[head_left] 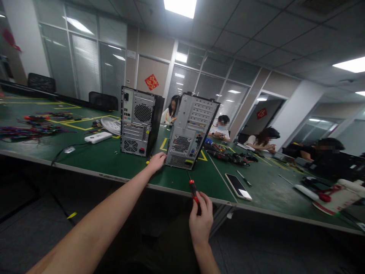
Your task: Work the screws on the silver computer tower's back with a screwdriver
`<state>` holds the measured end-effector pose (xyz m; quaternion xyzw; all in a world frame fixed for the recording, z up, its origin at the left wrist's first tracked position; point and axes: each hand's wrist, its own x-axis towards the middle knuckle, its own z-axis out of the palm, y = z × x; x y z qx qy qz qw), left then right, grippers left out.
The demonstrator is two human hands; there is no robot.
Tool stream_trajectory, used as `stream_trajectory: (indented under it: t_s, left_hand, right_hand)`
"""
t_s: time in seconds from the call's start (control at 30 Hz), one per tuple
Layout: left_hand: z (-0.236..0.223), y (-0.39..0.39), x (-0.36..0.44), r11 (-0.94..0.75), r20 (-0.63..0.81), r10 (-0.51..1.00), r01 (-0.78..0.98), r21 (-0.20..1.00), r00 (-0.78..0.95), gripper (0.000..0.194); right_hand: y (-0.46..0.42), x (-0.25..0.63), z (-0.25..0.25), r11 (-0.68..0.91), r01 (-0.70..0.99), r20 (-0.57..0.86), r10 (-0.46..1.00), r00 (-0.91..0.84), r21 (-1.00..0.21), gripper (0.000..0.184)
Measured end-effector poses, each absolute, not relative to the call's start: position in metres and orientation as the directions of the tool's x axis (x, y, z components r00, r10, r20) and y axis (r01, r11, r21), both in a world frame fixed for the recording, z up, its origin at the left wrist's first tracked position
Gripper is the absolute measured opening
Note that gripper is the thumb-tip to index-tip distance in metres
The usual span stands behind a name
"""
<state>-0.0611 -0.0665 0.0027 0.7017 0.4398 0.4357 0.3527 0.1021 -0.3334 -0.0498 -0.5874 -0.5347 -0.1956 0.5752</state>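
My right hand grips a screwdriver with a red and black handle. Its thin shaft points up toward the bottom edge of the right computer tower, whose back panel faces me. Beside that tower's lower left corner is my left hand, its fingers curled in. Whether they hold anything is hidden, and a small yellow spot shows by the wrist. A second computer tower stands upright to the left, its back with fan grille and ports also toward me.
Left lie a white power strip, a white basket and bundled wires. Right are a phone, a pen-like tool, black cables and a white and red device. Several people sit across the green table.
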Motion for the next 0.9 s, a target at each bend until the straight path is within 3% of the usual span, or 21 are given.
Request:
stream_trajectory:
  t_s: [0.27,0.5,0.8,0.9]
  left_hand:
    - [0.0009,-0.0646,-0.0608,-0.367,0.3,0.923,0.312,0.876,0.242,0.027]
    - [0.0002,-0.0645,-0.06,-0.386,0.324,0.919,0.335,0.86,0.227,0.027]
    - [0.0014,-0.0655,-0.0599,-0.357,0.296,0.929,0.329,0.874,0.222,0.027]
    - [0.0017,-0.0658,-0.0603,-0.353,0.291,0.93,0.325,0.877,0.224,0.027]
  right_hand:
    - [-0.333,0.1026,-0.0533,0.237,0.776,0.77,0.464,0.438,-0.585,0.033]
    - [-0.3336,0.1009,-0.05,0.232,0.858,0.846,0.41,0.342,-0.459,0.031]
    - [-0.3329,0.1004,-0.0529,0.261,0.75,0.765,0.447,0.464,-0.608,0.034]
    - [-0.3337,0.1001,-0.0509,0.263,0.792,0.805,0.419,0.42,-0.551,0.03]
